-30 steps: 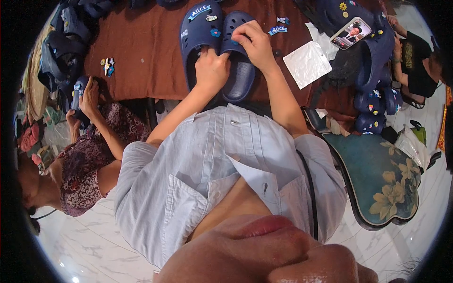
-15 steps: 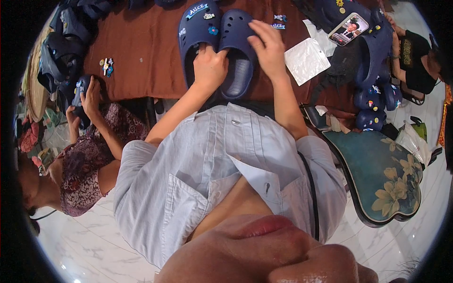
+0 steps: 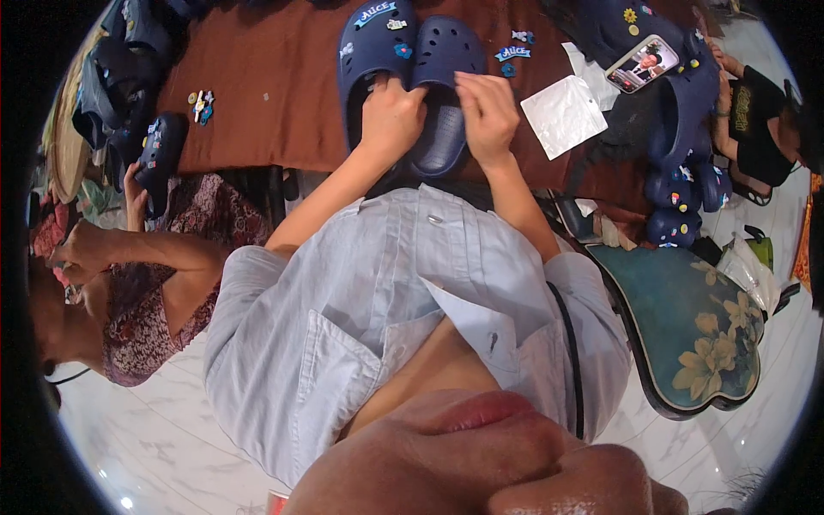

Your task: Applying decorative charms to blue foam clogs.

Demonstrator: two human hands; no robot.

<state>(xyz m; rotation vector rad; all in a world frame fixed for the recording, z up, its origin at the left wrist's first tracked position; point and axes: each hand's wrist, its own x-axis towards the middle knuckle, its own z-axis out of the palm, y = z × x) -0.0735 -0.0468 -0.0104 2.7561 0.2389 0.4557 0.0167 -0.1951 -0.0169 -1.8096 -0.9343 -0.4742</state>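
Note:
Two navy clogs lie side by side before me on the brown cloth. The left clog (image 3: 365, 47) carries a name-banner charm, a blue flower and other small charms; the right clog (image 3: 451, 50) has bare holes. My left hand (image 3: 392, 118) is closed over their adjoining sides, its fingers dipping into the left clog's opening, thumb at the right one; the fingertips are hidden. My right hand (image 3: 489, 116) is closed at the outer rim of the right clog, fingertips pressed against it. Loose charms (image 3: 514, 54), including a matching blue banner, lie just right of that clog.
A white plastic bag (image 3: 564, 118) and a phone (image 3: 642, 63) showing video are at the right, near more navy clogs (image 3: 678, 103). Another charm group (image 3: 202, 106) lies left on the cloth (image 3: 266, 77). A person at the left holds a decorated clog (image 3: 160, 154); another person sits far right.
My right hand has drawn its spread fingers in and closed them at the right clog's rim. The view has shifted slightly. The left neighbour has raised one hand away from their clog.

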